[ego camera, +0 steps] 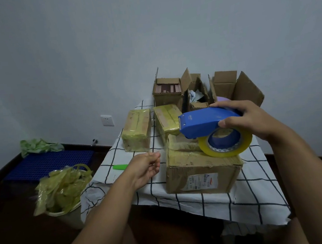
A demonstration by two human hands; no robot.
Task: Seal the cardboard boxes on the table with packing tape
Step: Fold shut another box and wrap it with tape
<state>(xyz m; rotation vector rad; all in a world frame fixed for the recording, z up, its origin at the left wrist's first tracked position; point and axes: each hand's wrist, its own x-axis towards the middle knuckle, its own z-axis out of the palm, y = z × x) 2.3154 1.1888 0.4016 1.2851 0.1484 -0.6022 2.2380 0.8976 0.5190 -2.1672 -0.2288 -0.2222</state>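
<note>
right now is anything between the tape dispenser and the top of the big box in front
Nothing visible. The right hand holds the blue tape dispenser just above the big box; the left hand is off to the side.

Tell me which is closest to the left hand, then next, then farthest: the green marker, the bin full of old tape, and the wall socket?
From the left hand, in the head view:
1. Green marker, on the tablecloth just left of the fingers.
2. Bin of old tape, on the floor, lower left.
3. Wall socket, on the wall beyond the table.
</note>
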